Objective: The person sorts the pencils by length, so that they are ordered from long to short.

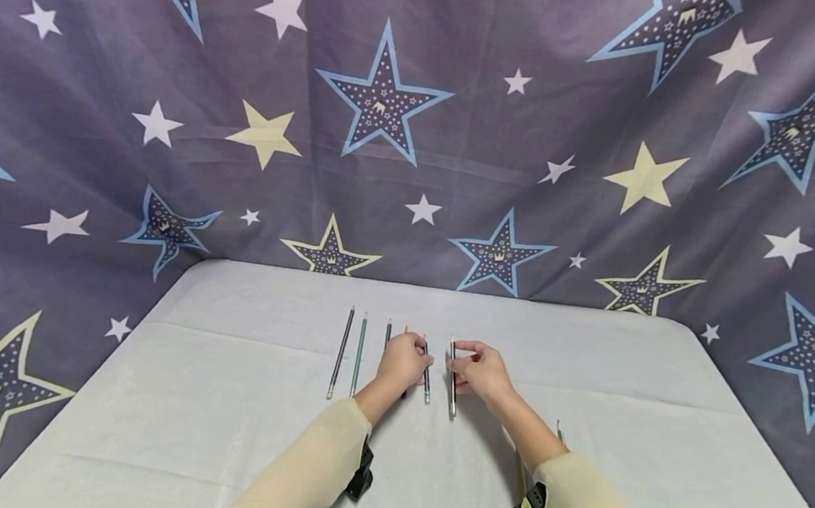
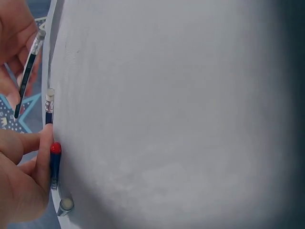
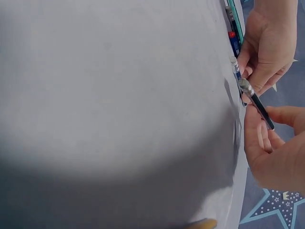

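Observation:
My right hand (image 1: 484,373) pinches a dark pencil (image 1: 452,389) between thumb and fingers. In the right wrist view that pencil (image 3: 257,106) slants, its silver eraser end toward the camera. Just left of it, my left hand (image 1: 403,361) has its fingertips on another dark pencil (image 1: 426,386), whose white eraser end (image 2: 50,93) shows above the fingers in the left wrist view. Beside the left hand lies a blue pencil with a red end (image 2: 55,160), partly covered by that hand in the head view.
Farther left lie a black pencil (image 1: 341,353), a teal pencil (image 1: 359,351) and a dark blue one (image 1: 388,332), roughly parallel. A yellowish stick (image 1: 521,473) and a green-tipped one (image 1: 559,430) lie by my right forearm. A star-patterned cloth (image 1: 467,127) hangs behind the white-covered table (image 1: 208,416).

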Demonstrator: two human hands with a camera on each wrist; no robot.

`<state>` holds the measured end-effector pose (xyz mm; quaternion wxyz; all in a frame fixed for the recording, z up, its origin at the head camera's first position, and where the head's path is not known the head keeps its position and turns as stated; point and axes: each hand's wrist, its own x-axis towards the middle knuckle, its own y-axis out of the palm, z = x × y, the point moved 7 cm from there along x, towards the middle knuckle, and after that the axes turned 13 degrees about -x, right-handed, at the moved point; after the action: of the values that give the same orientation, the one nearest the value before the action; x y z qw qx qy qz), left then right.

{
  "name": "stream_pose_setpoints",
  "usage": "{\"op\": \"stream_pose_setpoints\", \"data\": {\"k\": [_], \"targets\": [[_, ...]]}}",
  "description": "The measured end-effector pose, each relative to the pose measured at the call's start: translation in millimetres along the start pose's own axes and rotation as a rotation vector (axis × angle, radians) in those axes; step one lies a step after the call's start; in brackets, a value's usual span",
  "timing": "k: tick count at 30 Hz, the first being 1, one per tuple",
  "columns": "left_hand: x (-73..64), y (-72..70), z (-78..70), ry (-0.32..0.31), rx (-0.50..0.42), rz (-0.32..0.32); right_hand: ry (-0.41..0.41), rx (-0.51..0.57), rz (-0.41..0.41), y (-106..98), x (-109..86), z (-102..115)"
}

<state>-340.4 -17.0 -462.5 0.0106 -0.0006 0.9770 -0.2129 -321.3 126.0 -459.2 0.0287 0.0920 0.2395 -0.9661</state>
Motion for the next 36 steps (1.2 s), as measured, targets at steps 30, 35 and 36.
{"op": "stream_pose_setpoints", "data": {"k": [30, 35, 36], "targets": [[0.7, -0.9, -1.1, 0.028, 0.056, -0.004, -0.014, -0.126, -0.071, 10.8, 19.9, -1.8], [0.1, -0.5, -0.3, 0.024, 0.025, 0.005, -0.045, -0.247, -0.113, 12.1, 20.4, -0.4], [0.0, -0.2, -0.1, 0.021, 0.022, 0.008, -0.049, -0.268, -0.12, 12.4, 20.4, -0.3]]}}
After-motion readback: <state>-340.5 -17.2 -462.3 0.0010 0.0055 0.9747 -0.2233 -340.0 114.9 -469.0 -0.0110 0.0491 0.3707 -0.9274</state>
